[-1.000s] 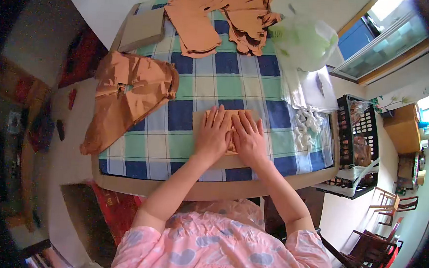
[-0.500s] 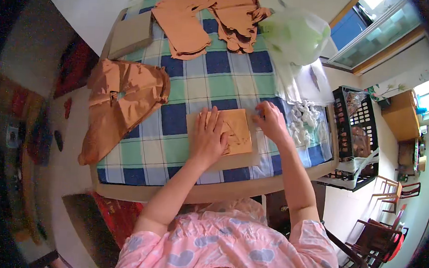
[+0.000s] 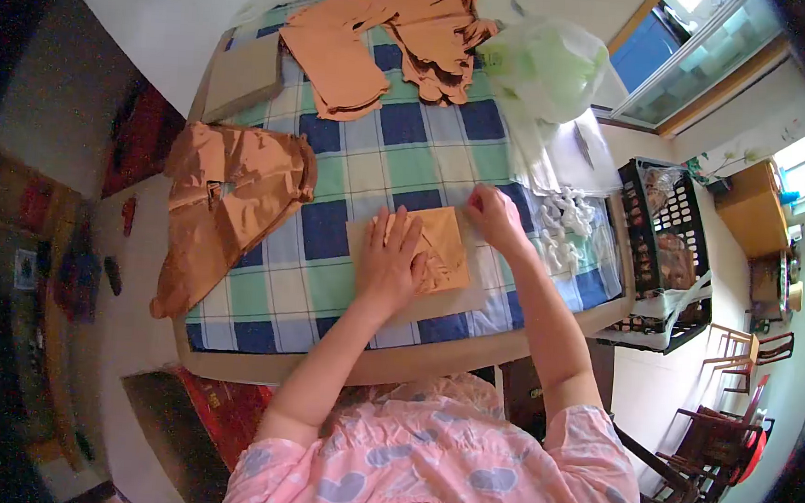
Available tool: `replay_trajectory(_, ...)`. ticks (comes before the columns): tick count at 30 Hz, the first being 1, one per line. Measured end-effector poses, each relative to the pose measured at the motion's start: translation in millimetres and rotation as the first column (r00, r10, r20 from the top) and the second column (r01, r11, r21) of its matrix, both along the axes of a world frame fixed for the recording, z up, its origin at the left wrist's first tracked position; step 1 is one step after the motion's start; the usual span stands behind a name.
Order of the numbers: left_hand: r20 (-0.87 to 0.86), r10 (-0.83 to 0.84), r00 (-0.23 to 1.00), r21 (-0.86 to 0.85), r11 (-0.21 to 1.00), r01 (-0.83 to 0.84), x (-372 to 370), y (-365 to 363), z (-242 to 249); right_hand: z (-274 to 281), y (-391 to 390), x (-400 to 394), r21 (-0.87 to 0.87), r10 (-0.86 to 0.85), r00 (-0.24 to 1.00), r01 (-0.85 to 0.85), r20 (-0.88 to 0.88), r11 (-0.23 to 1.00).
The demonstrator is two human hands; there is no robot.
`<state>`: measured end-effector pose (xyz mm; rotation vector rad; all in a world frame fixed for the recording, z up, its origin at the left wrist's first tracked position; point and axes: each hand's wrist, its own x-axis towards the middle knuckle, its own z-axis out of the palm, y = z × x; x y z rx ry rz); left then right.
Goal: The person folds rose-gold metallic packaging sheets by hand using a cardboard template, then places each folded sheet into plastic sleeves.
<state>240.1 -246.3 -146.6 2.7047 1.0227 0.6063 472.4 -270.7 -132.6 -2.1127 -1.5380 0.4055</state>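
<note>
A square, orange-gold piece (image 3: pixel 444 245) lies on a larger pale translucent sheet (image 3: pixel 459 303) near the front of the checked cloth. My left hand (image 3: pixel 391 260) rests flat on the left part of the square, fingers spread and pointing away from me. Just beyond the square's upper right corner is my right hand (image 3: pixel 495 218), its fingers curled together; anything between them is too small to make out. To the left lies a crumpled copper-coloured foil bag (image 3: pixel 241 186).
Copper-coloured foil pieces (image 3: pixel 336 63) lie at the back of the checked cloth (image 3: pixel 361 171), beside a grey-brown box (image 3: pixel 244 78). White crumpled bits (image 3: pixel 565 229) and a pale plastic bag (image 3: pixel 552 72) are on the right, with a black crate (image 3: pixel 666 240) beyond the edge.
My right hand has moved slightly left, and its fingers are curled in more tightly. My left hand stays on the square. The view has shifted a little.
</note>
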Motion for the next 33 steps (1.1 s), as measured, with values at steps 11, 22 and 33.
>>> replay_trajectory(11, 0.016, 0.007, 1.000, 0.012, 1.000, -0.007, 0, 0, -5, 3, -13, -21, -0.182, -0.218, 0.976, 0.213, -0.009, 0.960)
replay_trajectory(22, 0.015, 0.006, 1.000, 0.005, 1.000, -0.006, -1, 4, 0, -13, -20, -25, -0.045, -0.199, 0.973, 0.195, -0.113, 0.980)
replay_trajectory(33, 0.090, -0.030, 0.995, -0.038, 0.999, 0.033, -6, 7, -5, 93, -144, 8, -0.154, -0.248, 0.795, 0.194, -0.554, 0.969)
